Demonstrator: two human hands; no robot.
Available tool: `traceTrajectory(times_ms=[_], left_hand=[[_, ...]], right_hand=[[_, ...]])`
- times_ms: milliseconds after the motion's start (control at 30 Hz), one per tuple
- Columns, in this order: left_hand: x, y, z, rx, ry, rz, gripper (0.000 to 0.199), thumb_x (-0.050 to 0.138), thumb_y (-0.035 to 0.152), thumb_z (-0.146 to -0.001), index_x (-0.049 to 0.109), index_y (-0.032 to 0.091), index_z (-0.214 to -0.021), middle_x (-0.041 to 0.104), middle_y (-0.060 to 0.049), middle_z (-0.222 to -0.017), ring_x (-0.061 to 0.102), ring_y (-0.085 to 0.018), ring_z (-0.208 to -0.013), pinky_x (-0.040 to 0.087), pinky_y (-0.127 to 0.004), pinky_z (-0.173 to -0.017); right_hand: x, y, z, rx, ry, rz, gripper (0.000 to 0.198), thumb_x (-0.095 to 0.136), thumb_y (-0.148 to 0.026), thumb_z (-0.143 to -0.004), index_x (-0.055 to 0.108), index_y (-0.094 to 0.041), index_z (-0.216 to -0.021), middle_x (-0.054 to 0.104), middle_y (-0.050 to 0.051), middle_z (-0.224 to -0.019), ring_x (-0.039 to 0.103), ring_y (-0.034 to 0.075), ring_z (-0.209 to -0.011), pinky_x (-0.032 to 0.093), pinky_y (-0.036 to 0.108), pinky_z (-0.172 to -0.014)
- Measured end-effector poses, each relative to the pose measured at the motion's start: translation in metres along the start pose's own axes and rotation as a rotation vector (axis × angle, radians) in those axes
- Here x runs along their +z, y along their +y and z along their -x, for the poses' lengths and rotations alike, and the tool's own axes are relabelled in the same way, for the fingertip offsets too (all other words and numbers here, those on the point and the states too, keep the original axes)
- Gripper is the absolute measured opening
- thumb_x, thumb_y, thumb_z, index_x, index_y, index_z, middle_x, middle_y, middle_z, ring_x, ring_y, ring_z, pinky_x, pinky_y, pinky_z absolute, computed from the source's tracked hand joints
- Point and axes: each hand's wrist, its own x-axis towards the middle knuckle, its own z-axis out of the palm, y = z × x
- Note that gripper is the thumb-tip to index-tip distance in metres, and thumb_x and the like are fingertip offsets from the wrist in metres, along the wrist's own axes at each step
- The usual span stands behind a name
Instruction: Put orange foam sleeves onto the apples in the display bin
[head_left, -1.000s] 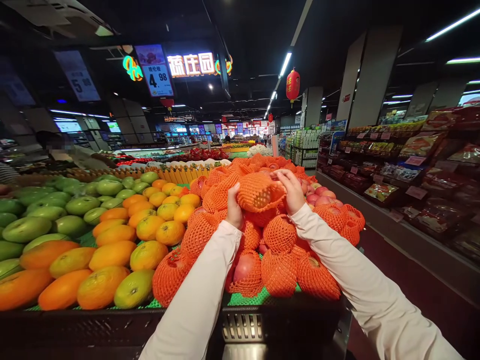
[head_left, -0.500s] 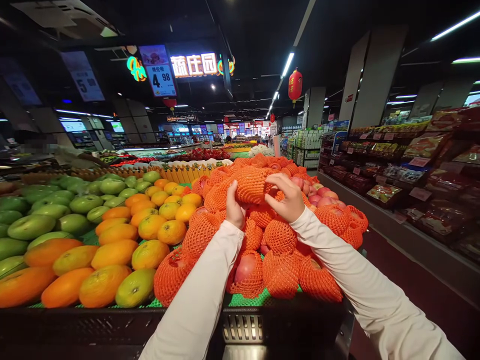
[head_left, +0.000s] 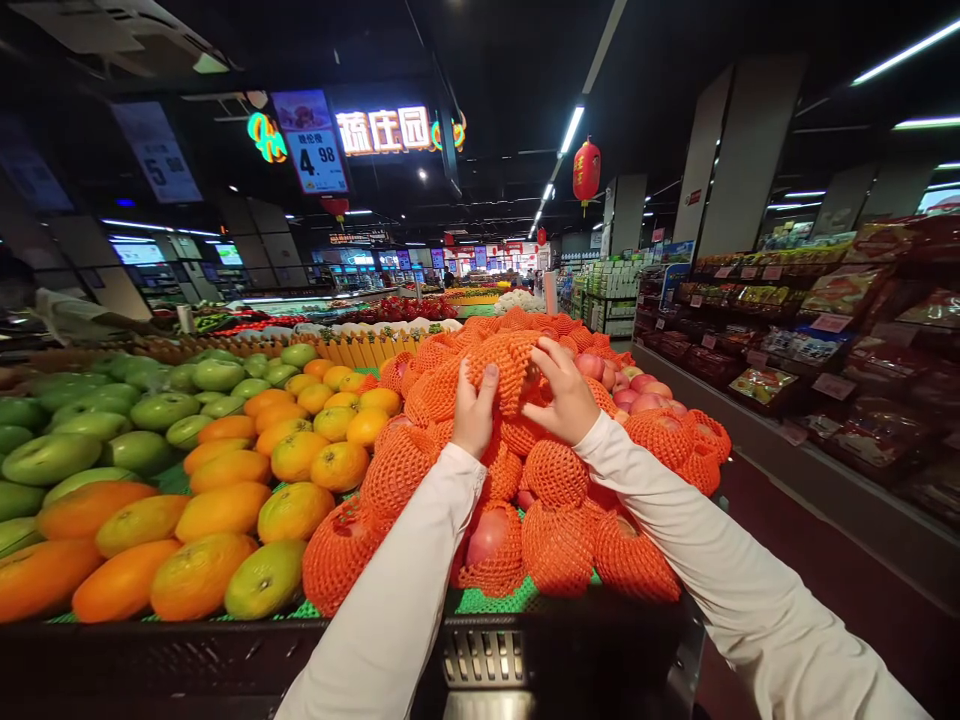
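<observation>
An apple in an orange foam net [head_left: 511, 362] is held up over the front of a heap of similar netted apples [head_left: 561, 548]. The net covers it, so no skin shows. My left hand [head_left: 475, 418] grips its left side, thumb upright against the near face. On the other side my right hand [head_left: 566, 392] has curved fingers on the net, with the thumb lower down. Red skin shows through the loosened net of one apple [head_left: 489, 540] below my wrists.
Left of the heap lie oranges [head_left: 296, 455] and green fruit [head_left: 161, 410] on green matting. The black display edge [head_left: 187, 645] runs along the front. Bare apples [head_left: 651, 390] sit at the right back, and packaged-goods shelves [head_left: 795, 330] stand across the aisle. A person's sleeve [head_left: 82, 315] appears far left.
The netted apple has turned between my hands, its net now slanting differently. My left thumb has moved across its near face. The view has shifted slightly.
</observation>
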Motion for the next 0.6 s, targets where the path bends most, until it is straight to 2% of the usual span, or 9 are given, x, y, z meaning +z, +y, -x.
traceTrajectory(times_ms=[167, 267, 367, 467, 533, 600], left_hand=[[-0.002, 0.0042, 0.0027, 0.195, 0.2, -0.209, 0.042, 0.063, 0.059, -0.081, 0.048, 0.025, -0.1, 0.052, -0.004, -0.108, 0.051, -0.021, -0.111, 0.032, -0.033, -0.105], [-0.0017, 0.0051, 0.0018, 0.22, 0.187, -0.249, 0.042, 0.06, 0.063, -0.081, 0.046, 0.025, -0.089, 0.046, -0.001, -0.092, 0.05, -0.018, -0.094, 0.037, -0.032, -0.097], [0.0003, 0.0051, 0.0003, 0.179, 0.165, -0.205, 0.044, 0.06, 0.065, -0.08, 0.047, 0.023, -0.08, 0.045, 0.002, -0.081, 0.049, -0.015, -0.08, 0.042, -0.029, -0.087], [0.0021, 0.0042, -0.001, 0.04, 0.186, -0.059, 0.044, 0.063, 0.063, -0.078, 0.048, 0.022, -0.077, 0.047, 0.004, -0.074, 0.048, -0.012, -0.065, 0.047, -0.027, -0.073], [0.0025, 0.0034, -0.0023, -0.047, 0.233, 0.016, 0.042, 0.065, 0.06, -0.078, 0.048, 0.022, -0.077, 0.047, 0.005, -0.069, 0.044, -0.009, -0.055, 0.048, -0.025, -0.062], [0.0027, 0.0026, -0.0038, -0.077, 0.307, 0.052, 0.038, 0.065, 0.056, -0.08, 0.05, 0.021, -0.078, 0.049, 0.006, -0.068, 0.044, -0.007, -0.051, 0.046, -0.022, -0.056]], right_hand=[[-0.003, 0.0018, -0.0018, -0.015, -0.042, -0.048, 0.049, 0.068, -0.023, -0.07, 0.056, -0.021, -0.117, 0.043, 0.015, -0.139, 0.042, 0.032, -0.133, 0.034, 0.055, -0.114], [-0.0042, 0.0015, -0.0021, -0.016, -0.054, -0.076, 0.05, 0.07, -0.025, -0.069, 0.055, -0.021, -0.117, 0.045, 0.015, -0.137, 0.041, 0.032, -0.134, 0.035, 0.054, -0.114], [-0.0042, 0.0036, -0.0017, 0.03, -0.01, -0.099, 0.057, 0.072, -0.026, -0.066, 0.052, -0.022, -0.119, 0.046, 0.015, -0.136, 0.042, 0.032, -0.132, 0.037, 0.055, -0.112], [-0.0046, 0.0041, -0.0022, 0.018, 0.074, -0.114, 0.065, 0.073, -0.029, -0.066, 0.047, -0.022, -0.126, 0.051, 0.015, -0.13, 0.048, 0.032, -0.127, 0.039, 0.055, -0.11], [-0.0059, 0.0012, -0.0027, -0.025, 0.103, -0.118, 0.061, 0.071, -0.031, -0.072, 0.047, -0.021, -0.128, 0.054, 0.016, -0.128, 0.051, 0.03, -0.124, 0.041, 0.053, -0.109], [-0.0075, -0.0036, -0.003, -0.043, 0.102, -0.131, 0.051, 0.065, -0.034, -0.08, 0.049, -0.022, -0.127, 0.054, 0.015, -0.13, 0.051, 0.028, -0.126, 0.041, 0.051, -0.11]])
